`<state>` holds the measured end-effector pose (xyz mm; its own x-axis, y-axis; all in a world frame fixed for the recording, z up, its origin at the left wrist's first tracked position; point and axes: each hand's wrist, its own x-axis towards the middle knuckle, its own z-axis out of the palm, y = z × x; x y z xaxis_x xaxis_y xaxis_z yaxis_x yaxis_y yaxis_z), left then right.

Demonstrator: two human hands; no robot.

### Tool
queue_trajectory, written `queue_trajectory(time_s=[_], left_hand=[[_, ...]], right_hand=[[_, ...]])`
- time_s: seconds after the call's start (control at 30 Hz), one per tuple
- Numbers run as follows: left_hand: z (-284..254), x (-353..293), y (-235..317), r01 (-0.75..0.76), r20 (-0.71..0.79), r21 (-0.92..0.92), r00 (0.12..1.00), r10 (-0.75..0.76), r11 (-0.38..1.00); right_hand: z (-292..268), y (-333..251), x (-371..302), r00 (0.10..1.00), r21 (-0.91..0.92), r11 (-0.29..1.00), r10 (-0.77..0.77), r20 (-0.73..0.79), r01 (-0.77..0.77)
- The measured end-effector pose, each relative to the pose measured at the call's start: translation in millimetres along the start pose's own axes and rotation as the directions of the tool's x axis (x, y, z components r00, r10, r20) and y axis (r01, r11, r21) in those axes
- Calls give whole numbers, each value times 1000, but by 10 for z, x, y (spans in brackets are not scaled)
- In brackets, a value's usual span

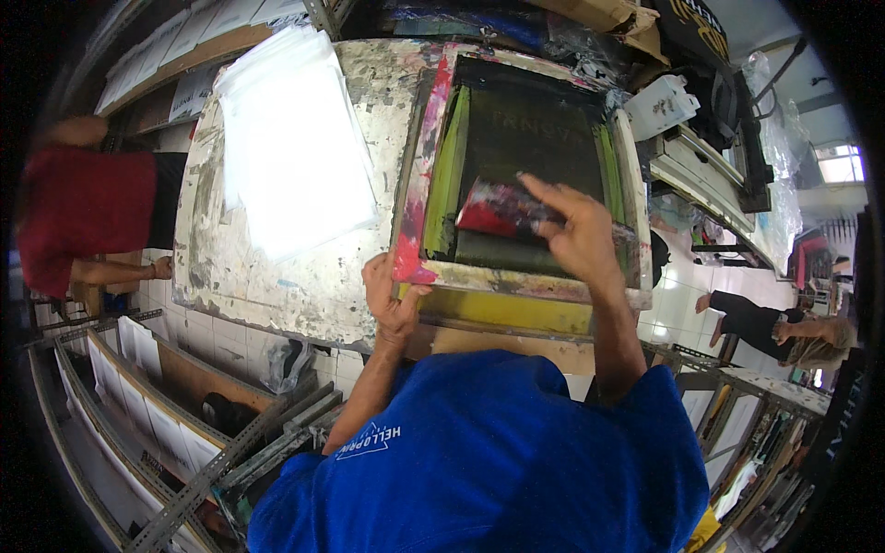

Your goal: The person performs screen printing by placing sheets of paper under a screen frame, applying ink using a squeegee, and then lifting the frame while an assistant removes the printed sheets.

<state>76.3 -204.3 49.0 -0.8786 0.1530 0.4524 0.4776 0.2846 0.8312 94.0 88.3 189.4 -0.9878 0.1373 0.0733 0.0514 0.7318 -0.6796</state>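
A screen printing frame (426, 198) with a paint-stained wooden rim lies on the right part of the worktable, its mesh dark with green strips along the sides. My left hand (392, 300) is closed on the near left corner of that frame. Over the mesh, my right hand (583, 235) grips a squeegee (498, 210) smeared with red and dark ink, its index finger stretched along the top. The squeegee lies slantwise across the lower half of the mesh. Beneath the near rim, a yellow board edge (507, 311) shows.
Left of the frame, a stack of white sheets (295, 147) rests on the stained worktable (383, 92). A white plastic container (661, 106) stands at the right. Metal racks with boards (175, 387) fill the lower left. A person in red (92, 203) is at the left, another (765, 327) far right.
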Motion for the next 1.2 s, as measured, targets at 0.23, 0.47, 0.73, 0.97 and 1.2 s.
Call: queue_trajectory(time_s=[0.23,0.47,0.73,0.97,1.2], left_hand=[[93,930,823,37,-200,-105,978,-58,994],[692,1908,370,-68,-270,-380,962,-40,922],[1936,2346,-1284,47,164,253,982,-90,966],[2378,2307,-1146,-94,262,578,962,-75,811],[2258,2383,-980,249,191,107,945,-266,962]], right_hand=[[-568,-800,-85,898,-554,795,-403,-175,248],[-1389,-847,725,914,-331,907,-341,-219,259],[-1648,-1341,1166,839,-347,856,-479,-258,382],[-1889,-1192,1295,867,-105,894,-448,-217,436],[-1879,-1117,1420,858,-222,876,-471,-204,428]])
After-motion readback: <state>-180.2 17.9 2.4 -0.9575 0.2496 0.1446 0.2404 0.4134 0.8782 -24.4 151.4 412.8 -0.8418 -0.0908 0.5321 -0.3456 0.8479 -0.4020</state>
